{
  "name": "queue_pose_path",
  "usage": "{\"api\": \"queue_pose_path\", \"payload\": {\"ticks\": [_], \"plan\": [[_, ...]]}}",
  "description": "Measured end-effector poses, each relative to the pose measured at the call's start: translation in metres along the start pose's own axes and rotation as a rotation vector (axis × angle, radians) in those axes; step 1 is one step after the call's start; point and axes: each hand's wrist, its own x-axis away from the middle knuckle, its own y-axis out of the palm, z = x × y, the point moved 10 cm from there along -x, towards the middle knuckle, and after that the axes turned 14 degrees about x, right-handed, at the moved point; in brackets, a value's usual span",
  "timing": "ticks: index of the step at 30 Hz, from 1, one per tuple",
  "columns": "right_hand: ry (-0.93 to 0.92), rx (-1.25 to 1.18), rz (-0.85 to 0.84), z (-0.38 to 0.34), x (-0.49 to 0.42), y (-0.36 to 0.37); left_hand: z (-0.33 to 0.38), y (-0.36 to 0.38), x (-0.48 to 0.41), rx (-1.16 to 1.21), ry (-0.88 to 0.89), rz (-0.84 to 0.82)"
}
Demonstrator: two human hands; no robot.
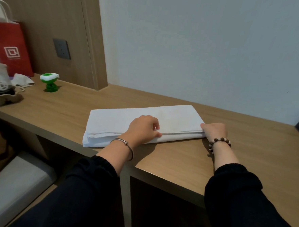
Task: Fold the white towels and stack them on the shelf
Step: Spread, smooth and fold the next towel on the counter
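Head view. A white towel [162, 119], folded into a long flat strip of several layers, lies on the wooden bench [249, 143] with its long axis running left to right, its far edge near the pale wall [203, 46] and its left end close to the bench's front edge.

The left hand [144, 129] rests on the towel's near long edge, about midway along. Its fingers [155, 123] are curled down onto the top layer and the thumb presses in at the fold line, pinching the cloth. A metal bangle [125, 143] circles this wrist.

The right hand [215, 131] is at the towel's right end, knuckles up, its fingers curled round the near right corner and gripping the layers. A beaded bracelet [219, 142] sits on this wrist. Both forearms wear dark sleeves [94, 180].

At the bench's far left, well apart from the towel, stand a red bag [10, 48], a green-and-white gadget [49, 82] and a crumpled mask [22, 81]. A dark socket [61, 48] is set in the wood panel behind them. A grey cushion [11, 183] lies below the bench at lower left.
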Motion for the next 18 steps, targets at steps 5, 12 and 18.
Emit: {"api": "queue_pose_path", "payload": {"ticks": [5,12,18], "plan": [[-0.016,-0.02,0.029,0.0,0.002,-0.001,0.014,0.007,-0.004,-0.128,0.028,-0.113],[-0.008,-0.049,0.039,0.0,0.002,0.001,0.013,-0.006,0.002,-0.031,0.083,-0.179],[0.01,-0.11,0.066,0.004,0.003,0.001,0.026,-0.008,0.005,-0.17,0.184,-0.152]]}}
